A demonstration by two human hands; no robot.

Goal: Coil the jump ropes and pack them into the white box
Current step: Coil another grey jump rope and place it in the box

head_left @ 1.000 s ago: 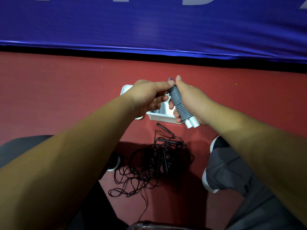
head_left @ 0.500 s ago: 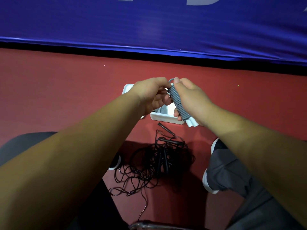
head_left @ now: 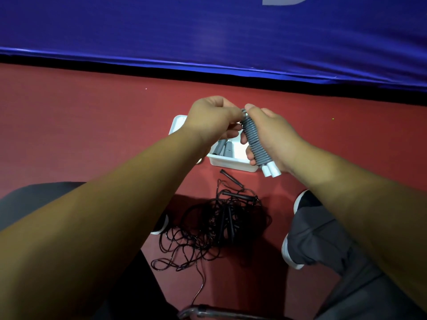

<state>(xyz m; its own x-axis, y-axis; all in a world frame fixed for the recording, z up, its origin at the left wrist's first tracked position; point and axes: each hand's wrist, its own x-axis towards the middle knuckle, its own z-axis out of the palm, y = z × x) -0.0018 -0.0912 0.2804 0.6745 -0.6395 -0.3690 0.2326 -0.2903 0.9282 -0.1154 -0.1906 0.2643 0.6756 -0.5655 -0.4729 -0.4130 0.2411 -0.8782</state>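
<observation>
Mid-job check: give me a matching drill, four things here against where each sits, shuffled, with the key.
Things: 1 grey coiled jump rope; 2 black jump ropes; 3 white box; 4 grey handles.
Places: A tangled on the red floor; B inside the white box; C gripped by the right hand; D on the floor beyond the black tangle.
Pairs: 1-C; 2-A; 3-D; 4-B.

Holding a coiled grey jump rope [head_left: 253,140] over the white box [head_left: 228,162].
Gripping it in the right hand [head_left: 275,137], white handle ends [head_left: 271,173] toward 5 o'clock; pinching its top with the left hand [head_left: 212,118]. At 6 o'clock from the box, tangled black ropes [head_left: 219,224].
</observation>
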